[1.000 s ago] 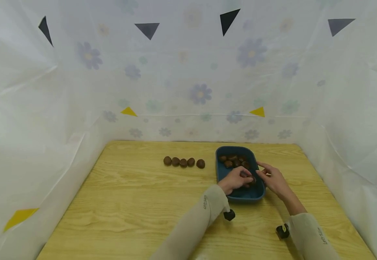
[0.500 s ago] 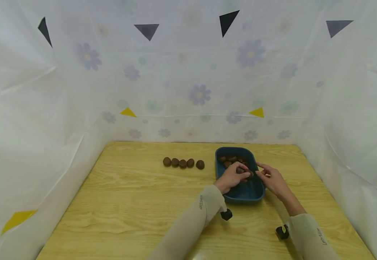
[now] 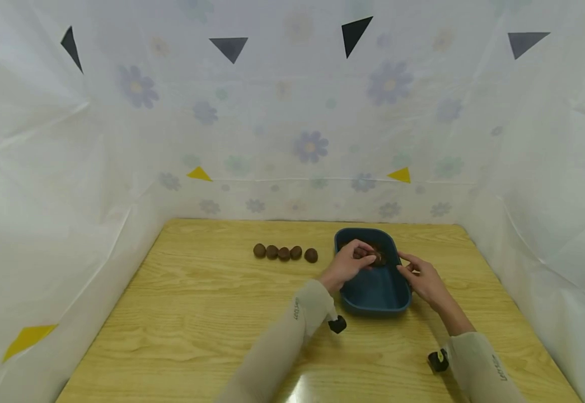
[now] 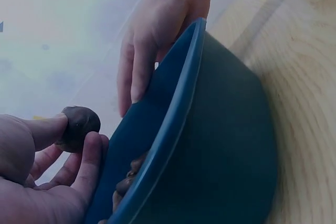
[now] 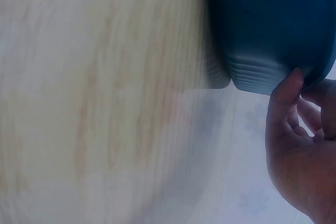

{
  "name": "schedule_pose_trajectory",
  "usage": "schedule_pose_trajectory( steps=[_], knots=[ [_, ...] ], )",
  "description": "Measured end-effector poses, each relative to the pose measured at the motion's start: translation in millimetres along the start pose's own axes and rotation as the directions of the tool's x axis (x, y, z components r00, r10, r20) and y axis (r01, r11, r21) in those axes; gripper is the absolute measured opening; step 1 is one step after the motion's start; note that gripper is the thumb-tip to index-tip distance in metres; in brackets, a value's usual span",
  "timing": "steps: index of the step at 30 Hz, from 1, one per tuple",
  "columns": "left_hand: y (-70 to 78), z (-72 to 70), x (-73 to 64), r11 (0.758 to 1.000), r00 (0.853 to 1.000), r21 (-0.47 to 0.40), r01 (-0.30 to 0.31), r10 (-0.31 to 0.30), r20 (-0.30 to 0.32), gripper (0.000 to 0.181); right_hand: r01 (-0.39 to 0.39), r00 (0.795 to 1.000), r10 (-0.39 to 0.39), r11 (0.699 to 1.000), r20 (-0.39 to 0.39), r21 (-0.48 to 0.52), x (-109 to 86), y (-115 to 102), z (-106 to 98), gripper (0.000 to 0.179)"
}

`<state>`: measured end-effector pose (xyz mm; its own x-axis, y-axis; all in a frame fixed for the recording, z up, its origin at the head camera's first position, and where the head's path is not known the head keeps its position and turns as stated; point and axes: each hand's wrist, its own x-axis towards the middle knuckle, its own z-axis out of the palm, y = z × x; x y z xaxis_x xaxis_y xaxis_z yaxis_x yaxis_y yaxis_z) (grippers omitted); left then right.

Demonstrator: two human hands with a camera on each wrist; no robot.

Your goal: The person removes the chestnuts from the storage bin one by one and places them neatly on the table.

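Note:
In the left wrist view, a dark brown chestnut [image 4: 80, 128] is pinched between the thumb and fingers of my left hand [image 3: 349, 265]. This hand is over the far half of a deep blue plastic basin [image 3: 377, 309], close to its rim. Several more chestnuts [image 4: 125, 186] lie inside the basin; in the head view my left hand hides most of them. On the basin's right side, my right hand [image 3: 426, 282] grips the rim, its thumb and fingers on either side of the wall.
Several chestnuts [image 3: 284, 254] stand in a row on the wooden table [image 3: 191, 302] left of the basin, the rightmost chestnut [image 3: 311, 255] slightly apart. White flower-patterned sheeting [image 3: 292, 112] encloses the table at the back and both sides.
My left hand has moved up and left, from the middle of the basin toward its far half, uncovering the near floor. The right hand has stayed at the rim; the row is unchanged.

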<state>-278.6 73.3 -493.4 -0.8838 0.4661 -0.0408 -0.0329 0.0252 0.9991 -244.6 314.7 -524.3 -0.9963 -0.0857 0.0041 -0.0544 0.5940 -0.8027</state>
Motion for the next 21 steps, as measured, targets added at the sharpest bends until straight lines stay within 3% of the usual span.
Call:
schedule_pose_trajectory(
  steps=[12,21],
  knots=[
    [7.1,-47.6,-19.4,1.000,1.000,0.025,-0.014,0.014,0.002,0.023,0.000,1.000,0.000,1.000,0.006,-0.004,-1.8,-0.2,0.0,0.059],
    [0.3,-101.3,-36.8,0.999,0.996,0.045,-0.013,0.017,-0.092,0.034,-0.008,1.000,0.008,1.000,-0.002,-0.014,-2.2,-0.1,-3.2,0.058]
  ],
)
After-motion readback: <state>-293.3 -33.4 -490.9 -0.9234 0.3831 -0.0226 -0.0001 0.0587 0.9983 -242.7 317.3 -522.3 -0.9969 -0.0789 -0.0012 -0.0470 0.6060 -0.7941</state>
